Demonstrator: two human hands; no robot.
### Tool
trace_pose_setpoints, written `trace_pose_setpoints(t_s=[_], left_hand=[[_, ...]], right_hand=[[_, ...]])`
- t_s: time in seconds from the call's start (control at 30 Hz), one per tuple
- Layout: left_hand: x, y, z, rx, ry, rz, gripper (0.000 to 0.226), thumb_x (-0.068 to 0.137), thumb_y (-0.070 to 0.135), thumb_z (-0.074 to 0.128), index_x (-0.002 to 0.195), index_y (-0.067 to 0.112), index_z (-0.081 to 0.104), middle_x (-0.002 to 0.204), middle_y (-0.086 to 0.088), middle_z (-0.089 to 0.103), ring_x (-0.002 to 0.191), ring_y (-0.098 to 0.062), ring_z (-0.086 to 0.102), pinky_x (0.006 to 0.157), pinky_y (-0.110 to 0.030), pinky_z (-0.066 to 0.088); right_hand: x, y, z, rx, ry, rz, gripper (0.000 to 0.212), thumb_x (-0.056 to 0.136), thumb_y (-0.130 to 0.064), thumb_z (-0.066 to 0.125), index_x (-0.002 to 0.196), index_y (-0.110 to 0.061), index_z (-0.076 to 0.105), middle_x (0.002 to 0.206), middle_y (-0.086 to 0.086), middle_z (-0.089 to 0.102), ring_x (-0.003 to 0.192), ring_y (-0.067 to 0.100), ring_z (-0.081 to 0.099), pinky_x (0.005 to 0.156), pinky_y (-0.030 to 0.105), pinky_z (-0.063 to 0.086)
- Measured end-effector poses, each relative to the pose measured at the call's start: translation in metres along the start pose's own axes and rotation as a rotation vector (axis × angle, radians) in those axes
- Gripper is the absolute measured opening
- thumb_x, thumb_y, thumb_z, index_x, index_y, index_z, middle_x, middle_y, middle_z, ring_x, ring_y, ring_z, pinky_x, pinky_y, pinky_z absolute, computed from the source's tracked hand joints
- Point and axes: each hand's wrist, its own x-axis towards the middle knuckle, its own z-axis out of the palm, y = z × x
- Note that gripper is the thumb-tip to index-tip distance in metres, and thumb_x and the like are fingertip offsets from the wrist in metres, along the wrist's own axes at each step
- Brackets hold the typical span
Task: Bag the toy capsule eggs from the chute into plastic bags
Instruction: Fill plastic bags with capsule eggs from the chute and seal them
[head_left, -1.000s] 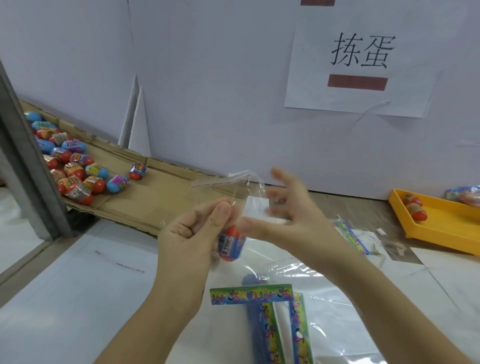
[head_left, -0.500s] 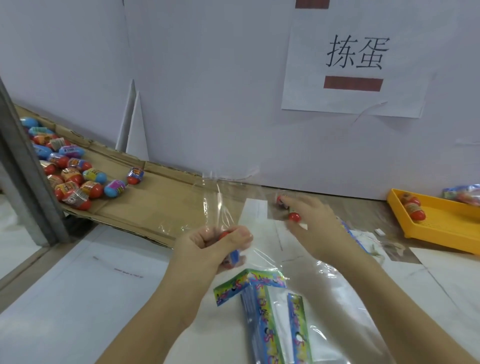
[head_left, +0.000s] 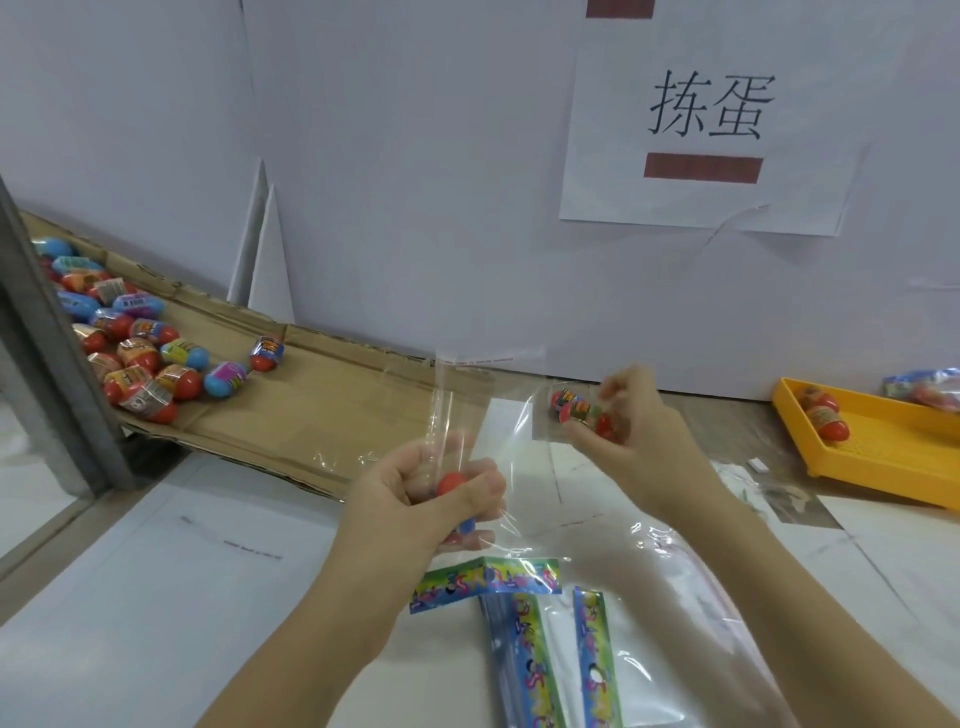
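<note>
Nearest me on the counter (head_left: 130, 597), spare bags with printed header cards (head_left: 488, 577) lie flat. Just above them, my left grip (head_left: 431, 499) is curled round a capsule egg (head_left: 450, 480), red end up, blue end down. The clear bag (head_left: 467, 415) is bunched into the same fist and its film stands up from my fingers. I can't tell whether that egg sits inside the film or only against it.

Further out and to the right, my right grip (head_left: 634, 436) is closed on what looks like two eggs (head_left: 574, 408), slightly blurred. I'd judge these shells hard, light and slick in their glossy wrap, so hold them across the fat middle, never by the tips. The bag looks limp and clingy, so pinch its top edge to keep the mouth open.

Beyond sits the cardboard chute (head_left: 311, 405), its egg pile (head_left: 135, 358) up at the left. The yellow tray (head_left: 893, 457) is far right.
</note>
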Motion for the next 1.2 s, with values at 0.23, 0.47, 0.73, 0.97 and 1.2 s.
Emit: trace_pose_setpoints(t_s=[0.23, 0.47, 0.73, 0.97, 1.2], left_hand=[[-0.001, -0.002, 0.000, 0.114, -0.003, 0.055, 0.062, 0.048, 0.023, 0.083, 0.108, 0.018, 0.066, 0.088, 0.002, 0.077, 0.074, -0.018, 0.075, 0.054, -0.022, 0.056], [-0.003, -0.003, 0.002, 0.142, -0.082, 0.107, 0.073, 0.038, 0.030, 0.085, 0.109, 0.025, 0.066, 0.091, 0.004, 0.077, 0.080, -0.016, 0.074, 0.057, -0.025, 0.058], [-0.006, -0.003, 0.002, 0.149, -0.215, 0.153, 0.069, 0.055, 0.011, 0.083, 0.119, 0.024, 0.063, 0.099, 0.001, 0.077, 0.083, -0.017, 0.074, 0.061, -0.023, 0.058], [-0.006, -0.003, 0.002, 0.074, -0.202, 0.176, 0.061, 0.055, 0.013, 0.084, 0.111, 0.032, 0.069, 0.101, -0.004, 0.076, 0.086, -0.025, 0.074, 0.060, -0.026, 0.058], [-0.007, 0.003, 0.003, 0.001, -0.188, 0.194, 0.064, 0.053, 0.021, 0.083, 0.115, 0.029, 0.066, 0.098, -0.008, 0.076, 0.083, -0.029, 0.075, 0.056, -0.027, 0.058]], right_hand=[[0.001, -0.054, -0.039, 0.721, -0.055, -0.180, 0.022, 0.074, -0.047, 0.067, 0.091, -0.032, 0.072, 0.082, -0.002, 0.071, 0.068, 0.013, 0.061, 0.063, 0.021, 0.052], [-0.009, -0.072, -0.050, 0.346, -0.047, -0.282, 0.024, 0.075, -0.054, 0.067, 0.094, -0.043, 0.057, 0.082, -0.011, 0.069, 0.076, 0.005, 0.062, 0.072, 0.015, 0.044], [-0.015, -0.074, -0.051, -0.186, -0.153, -0.361, 0.014, 0.086, -0.062, 0.034, 0.093, -0.065, 0.045, 0.086, -0.030, 0.059, 0.099, -0.006, 0.044, 0.087, 0.015, 0.014], [-0.013, -0.073, -0.046, -0.332, -0.175, -0.421, 0.052, 0.087, -0.071, 0.021, 0.071, -0.042, 0.061, 0.094, -0.032, 0.049, 0.097, -0.007, 0.030, 0.083, 0.030, 0.012], [-0.015, -0.071, -0.047, -0.131, -0.244, -0.354, 0.042, 0.063, -0.086, 0.046, 0.089, -0.058, 0.061, 0.117, -0.041, 0.032, 0.117, -0.016, 0.013, 0.095, 0.011, 0.008]])
